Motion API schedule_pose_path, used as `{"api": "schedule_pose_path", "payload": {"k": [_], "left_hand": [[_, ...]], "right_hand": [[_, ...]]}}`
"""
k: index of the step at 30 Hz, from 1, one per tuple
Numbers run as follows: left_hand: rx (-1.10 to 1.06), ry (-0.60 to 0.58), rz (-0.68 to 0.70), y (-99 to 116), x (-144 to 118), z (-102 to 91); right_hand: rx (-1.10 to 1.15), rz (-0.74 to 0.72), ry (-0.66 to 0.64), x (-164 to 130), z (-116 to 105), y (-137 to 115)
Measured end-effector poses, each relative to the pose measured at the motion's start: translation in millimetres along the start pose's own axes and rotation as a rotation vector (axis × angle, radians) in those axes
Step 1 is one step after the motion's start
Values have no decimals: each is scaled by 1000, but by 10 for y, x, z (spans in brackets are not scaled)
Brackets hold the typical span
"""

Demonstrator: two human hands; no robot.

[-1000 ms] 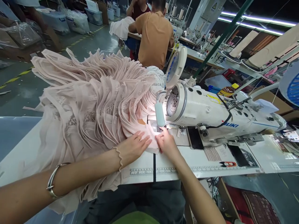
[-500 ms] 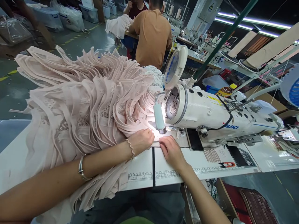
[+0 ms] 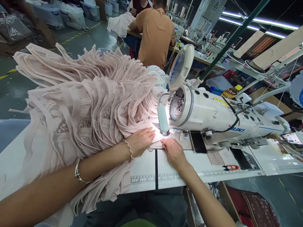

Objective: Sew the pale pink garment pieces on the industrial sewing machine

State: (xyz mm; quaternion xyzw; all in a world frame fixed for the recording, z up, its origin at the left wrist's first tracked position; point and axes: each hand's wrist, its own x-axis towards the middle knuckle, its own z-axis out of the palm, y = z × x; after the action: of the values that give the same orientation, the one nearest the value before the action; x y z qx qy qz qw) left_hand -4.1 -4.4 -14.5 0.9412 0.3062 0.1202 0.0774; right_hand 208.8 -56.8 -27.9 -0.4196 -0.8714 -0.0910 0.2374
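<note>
A big heap of pale pink fabric pieces [image 3: 85, 101] lies on the white sewing table [image 3: 142, 167], left of a white sewing machine [image 3: 213, 116]. My left hand [image 3: 140, 140] rests flat on the pink fabric edge just left of the needle area, fingers spread. On the right side of that same edge my right hand [image 3: 174, 153] presses down, directly below the machine's small lamp [image 3: 163, 118]. The needle itself is hidden behind the lamp and glare.
A round white thread-stand disc [image 3: 181, 66] rises above the machine head. A person in an orange shirt [image 3: 156, 31] sits with their back to me at the table ahead. Plastic bins and bags [image 3: 68, 15] line the floor at far left. Ruler markings [image 3: 151, 178] run along the table front.
Both hands slid the fabric edge closer to the needle, and the left hand went from flat to curled to flat again. The camera shifted slightly.
</note>
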Motion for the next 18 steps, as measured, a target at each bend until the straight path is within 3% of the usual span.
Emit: {"api": "schedule_pose_path", "payload": {"k": [5, 8, 11, 14, 18], "left_hand": [[171, -71, -17, 73, 33, -83], [75, 61, -75, 53, 34, -152], [27, 175, 71, -1, -5, -115], [147, 116, 206, -32, -48, -4], [283, 5, 135, 3, -60, 48]], "right_hand": [[-17, 2, -80, -28, -42, -35], [-59, 44, -132, -6, -39, -40], [-72, 47, -127, 19, -12, -28], [-6, 16, -100, 22, 7, -2], [10, -4, -60, -35, -6, 33]]}}
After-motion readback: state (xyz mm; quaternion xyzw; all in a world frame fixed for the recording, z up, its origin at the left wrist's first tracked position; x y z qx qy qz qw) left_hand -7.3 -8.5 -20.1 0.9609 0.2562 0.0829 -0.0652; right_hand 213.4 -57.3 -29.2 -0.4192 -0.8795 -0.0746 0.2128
